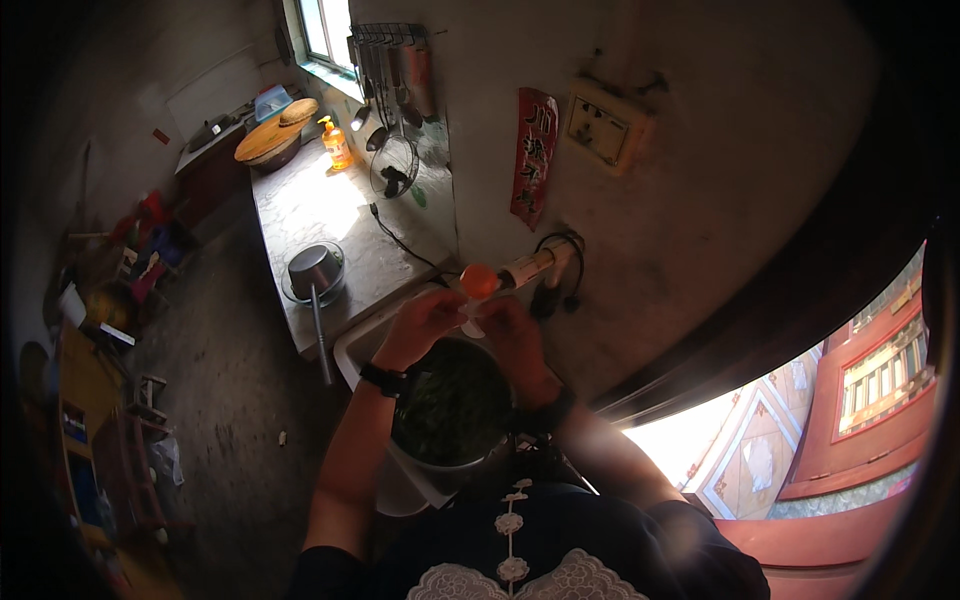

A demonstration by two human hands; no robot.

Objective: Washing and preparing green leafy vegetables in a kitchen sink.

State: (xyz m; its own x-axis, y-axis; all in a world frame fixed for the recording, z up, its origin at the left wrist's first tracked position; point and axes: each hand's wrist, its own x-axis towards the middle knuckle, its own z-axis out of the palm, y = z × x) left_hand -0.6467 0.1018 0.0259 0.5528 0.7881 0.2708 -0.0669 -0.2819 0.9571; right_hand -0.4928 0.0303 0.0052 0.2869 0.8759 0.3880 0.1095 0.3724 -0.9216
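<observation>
My left hand (433,319) and my right hand (517,334) come together above a round basin, fingers drawn in around a small pale, translucent piece (472,325). An orange round knob or cap (478,281) rises directly above that piece; whether they are joined is hard to tell. Under my hands, the basin (450,466) holds dark green leafy matter (450,401), dim in shadow. It stands in a pale sink (356,349). A dark band circles each wrist.
On the counter (390,274), a long-handled metal pot (315,266) sits upside down. Farther back are an orange pump bottle (337,146) and a covered basket (266,146). A black cable (405,244) crosses the counter. Utensils (394,82) hang from a wall rack.
</observation>
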